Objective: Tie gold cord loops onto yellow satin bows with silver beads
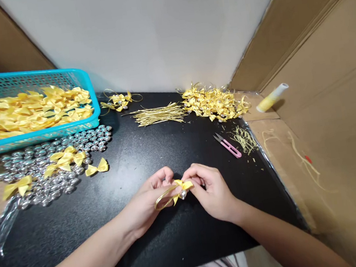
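Observation:
Between my two hands, low over the black table, is a yellow ribbon bow (187, 185) with a silver bell (183, 195) hanging under it. A loop of gold cord (158, 202) runs from the bow across my left fingers. My left hand (153, 197) is closed around the bow's left side, the thumb lying along the cord. My right hand (209, 190) pinches the bow's right side between thumb and forefinger. The fingertips partly hide the bow's middle.
A blue basket (90, 90) of yellow bows stands left, above silver bells (52, 192) and loose bows (66, 159). Gold cords (159, 115) lie at the back beside finished-looking bows (215, 103). Pink thread snips (230, 146) rest near cord scraps (245, 139). Cardboard walls (328, 67) flank the right.

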A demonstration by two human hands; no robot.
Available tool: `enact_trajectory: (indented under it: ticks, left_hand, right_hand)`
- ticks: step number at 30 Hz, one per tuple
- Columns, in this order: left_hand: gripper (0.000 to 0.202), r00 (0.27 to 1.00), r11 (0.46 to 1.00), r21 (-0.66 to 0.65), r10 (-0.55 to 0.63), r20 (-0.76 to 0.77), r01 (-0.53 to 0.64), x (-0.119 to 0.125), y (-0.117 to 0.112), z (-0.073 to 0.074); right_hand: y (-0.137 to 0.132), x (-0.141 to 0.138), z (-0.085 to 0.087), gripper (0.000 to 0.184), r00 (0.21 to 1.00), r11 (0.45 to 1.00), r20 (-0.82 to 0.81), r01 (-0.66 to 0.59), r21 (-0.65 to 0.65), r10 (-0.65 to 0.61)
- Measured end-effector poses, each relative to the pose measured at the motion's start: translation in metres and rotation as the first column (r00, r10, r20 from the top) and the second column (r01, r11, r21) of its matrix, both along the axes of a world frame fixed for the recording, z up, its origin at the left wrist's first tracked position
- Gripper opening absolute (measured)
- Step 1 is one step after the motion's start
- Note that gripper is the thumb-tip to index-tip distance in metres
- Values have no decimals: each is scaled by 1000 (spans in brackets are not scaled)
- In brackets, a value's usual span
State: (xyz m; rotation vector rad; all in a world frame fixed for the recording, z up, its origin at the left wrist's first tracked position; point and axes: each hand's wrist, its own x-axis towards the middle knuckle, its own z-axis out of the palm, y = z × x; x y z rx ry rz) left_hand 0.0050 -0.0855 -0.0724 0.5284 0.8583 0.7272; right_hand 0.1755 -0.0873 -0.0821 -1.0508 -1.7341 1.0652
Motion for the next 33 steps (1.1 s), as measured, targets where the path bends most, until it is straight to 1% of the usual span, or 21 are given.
enact_trajectory:
  ticks: [6, 10, 15, 21, 29, 33]
  left_hand:
    - [52, 1000, 1000, -4, 2, -1, -2, 0, 0, 0]
    - [51, 999, 999, 2, 39, -21, -39, 0, 1, 3]
    - [45, 998, 997, 46, 61, -30, -60, 0, 0, 3]
    - [41, 998, 996, 77, 46, -44, -42, -2, 0, 1]
    - [40, 996, 986, 162, 59, -72, -46, -2, 0, 3]
    - [36, 995, 977, 209, 63, -77, -45, -2, 1, 2]
  right_hand:
    - [-1, -2, 0, 13, 999, 999, 10, 34, -1, -34]
    - [1, -1, 1, 13, 998, 998, 17, 56, 10, -56]
    - [2, 1, 4, 14, 996, 997, 50, 66, 39, -68]
    - [2, 0, 6, 14, 994, 995, 58, 87, 47, -89]
    - [0, -1, 2, 14, 991, 993, 77, 110, 41, -113]
    - [1, -1, 3, 14, 991, 993, 79, 109, 39, -112]
